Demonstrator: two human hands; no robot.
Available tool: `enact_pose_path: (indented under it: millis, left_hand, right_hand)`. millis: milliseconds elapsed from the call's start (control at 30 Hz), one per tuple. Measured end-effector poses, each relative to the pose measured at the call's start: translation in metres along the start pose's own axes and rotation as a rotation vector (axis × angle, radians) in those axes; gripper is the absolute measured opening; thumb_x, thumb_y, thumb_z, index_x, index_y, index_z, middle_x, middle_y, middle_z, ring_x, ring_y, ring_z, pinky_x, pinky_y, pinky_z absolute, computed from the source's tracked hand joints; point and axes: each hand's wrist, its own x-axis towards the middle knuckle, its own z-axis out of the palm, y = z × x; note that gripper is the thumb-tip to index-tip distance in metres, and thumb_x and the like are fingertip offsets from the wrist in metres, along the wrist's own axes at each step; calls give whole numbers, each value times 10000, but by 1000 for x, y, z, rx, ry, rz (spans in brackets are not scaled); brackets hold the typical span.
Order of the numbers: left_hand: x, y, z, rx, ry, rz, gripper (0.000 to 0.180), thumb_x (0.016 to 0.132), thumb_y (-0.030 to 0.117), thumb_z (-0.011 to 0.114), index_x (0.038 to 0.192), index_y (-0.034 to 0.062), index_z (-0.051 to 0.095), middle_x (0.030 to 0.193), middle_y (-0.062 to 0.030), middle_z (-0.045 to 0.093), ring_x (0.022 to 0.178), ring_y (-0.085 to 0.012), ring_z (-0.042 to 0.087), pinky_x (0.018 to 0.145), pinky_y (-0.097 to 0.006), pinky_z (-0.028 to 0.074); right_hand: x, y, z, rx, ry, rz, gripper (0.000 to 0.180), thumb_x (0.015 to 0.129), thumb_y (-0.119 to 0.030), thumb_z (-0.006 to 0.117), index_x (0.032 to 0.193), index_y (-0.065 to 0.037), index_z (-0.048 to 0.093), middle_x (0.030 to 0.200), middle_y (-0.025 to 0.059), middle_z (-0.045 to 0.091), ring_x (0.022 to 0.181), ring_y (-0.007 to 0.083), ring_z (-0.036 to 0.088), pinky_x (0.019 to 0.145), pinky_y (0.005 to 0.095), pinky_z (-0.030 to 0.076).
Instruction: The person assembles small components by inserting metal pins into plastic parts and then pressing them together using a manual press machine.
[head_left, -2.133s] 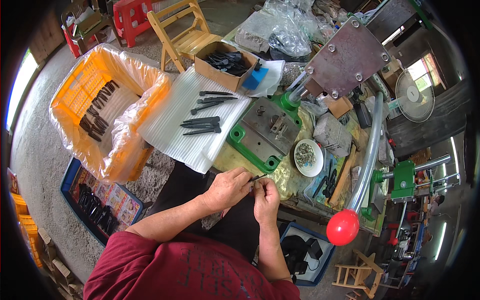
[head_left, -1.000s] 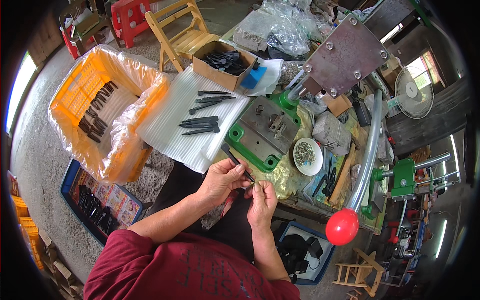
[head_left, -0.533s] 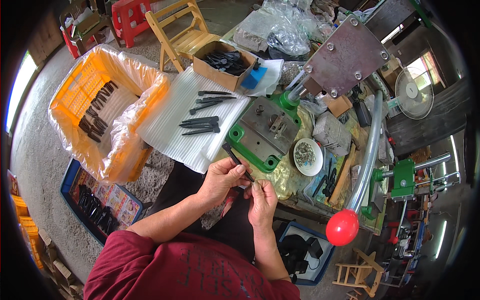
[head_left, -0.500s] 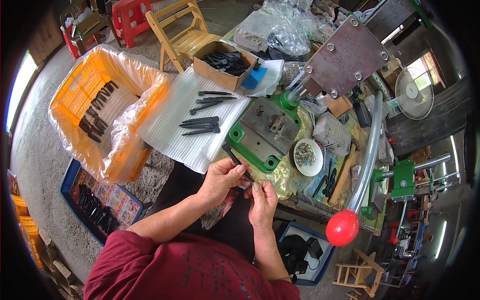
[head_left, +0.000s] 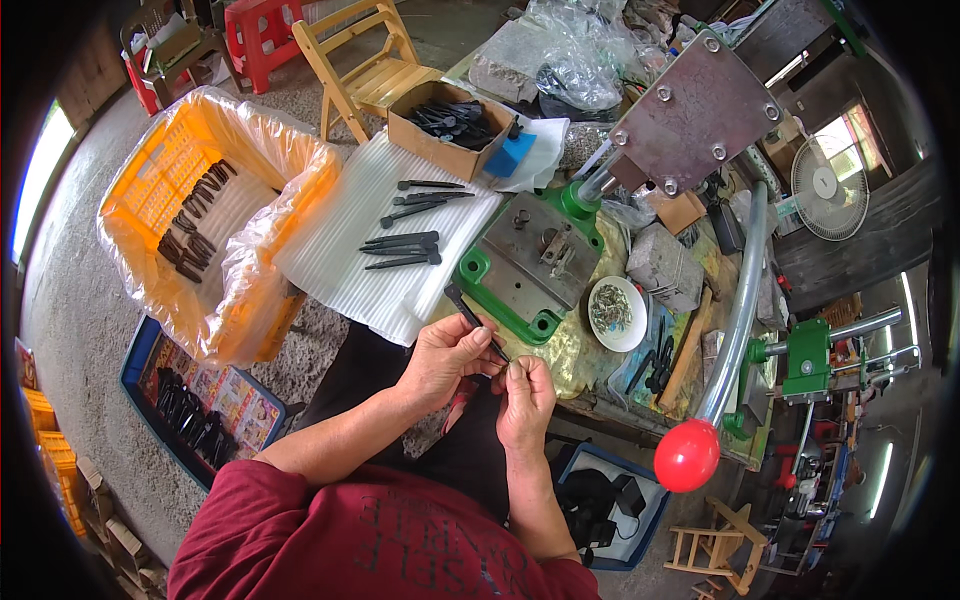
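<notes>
While pinching a black stick [head_left: 466, 312] in the left hand [head_left: 440, 364], nipping its lower end with the right hand [head_left: 525, 400] too, close beside the green press [head_left: 497, 305] in the head view. Mid-piece, by the look of it, with the tip mostly lost in the grip. Already set in rows inside the yellow crate [head_left: 150, 190]: dark sticks [head_left: 185, 252], probably done. Lying in two small groups on the white foam sheet [head_left: 330, 240]: more sticks [head_left: 402, 243], done or not, hard to say. Heaped in the cardboard box [head_left: 435, 152] behind: loose pieces [head_left: 455, 122], seemingly left to do. Further right, near the press: a white bowl [head_left: 620, 344] of small metal bits [head_left: 610, 308]. Slanting past: a lever [head_left: 735, 320] with red knob [head_left: 687, 455], well apart from both hands, hardly blocking anything.
</notes>
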Motion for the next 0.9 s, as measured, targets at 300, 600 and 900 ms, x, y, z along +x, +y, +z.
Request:
enact_pose_path:
  millis: [300,600,900]
  left_hand:
    - [6,-1,7,39,20,77,133,831,137,491,923,44,514,856,-61,568,728,-158,590,587,-262,510]
    - [52,24,14,332,10,149,119,829,113,495,903,20,496,795,-45,551,678,-141,585,527,-220,469]
    - [136,36,21,799,7,370,66,810,71,515,837,12,530,702,-7,543,624,-71,540,513,-197,446]
  right_hand:
    - [7,-3,-1,-106,79,11,107,827,-112,504,770,-36,456,651,-4,453,565,65,407,534,200,361]
    - [15,-6,-6,-68,76,-35,150,833,-167,505,814,-22,469,668,18,463,576,85,425,543,210,369]
    - [7,-3,-13,-22,43,-2,120,844,-123,467,841,-3,465,650,41,466,583,107,448,567,221,383]
